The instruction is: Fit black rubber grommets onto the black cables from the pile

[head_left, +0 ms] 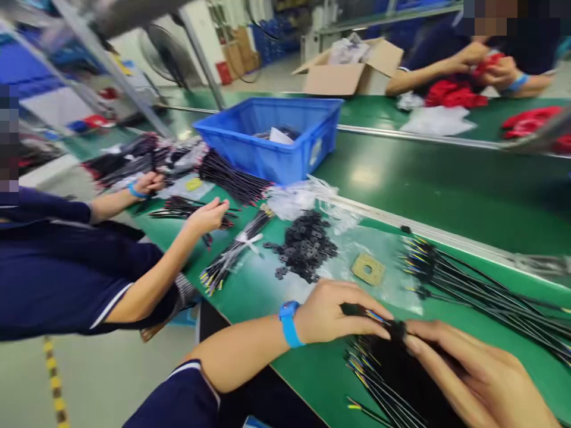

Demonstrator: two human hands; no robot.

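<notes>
My left hand (341, 312), with a blue wristband, pinches the coloured wire ends of a black cable (379, 318). My right hand (477, 365) grips the same cable at a small black piece (397, 330) between both hands; its exact shape is blurred. Below them lies a bundle of black cables (383, 386) with bare coloured ends, partly hidden. A second cable bundle (486, 291) rests to the right. Beyond my left hand is a pile of small black plastic pieces (307, 244). A yellowish square plate with a hole (360, 266) lies on a clear plastic bag (397, 291).
A co-worker's hand (207, 217) is at the left, near a tied cable bundle (241, 246). A blue bin (267, 157) stands behind crumpled plastic (294, 199). Past the metal rail (428, 223), another person handles red material (455, 94) beside a cardboard box (332, 78).
</notes>
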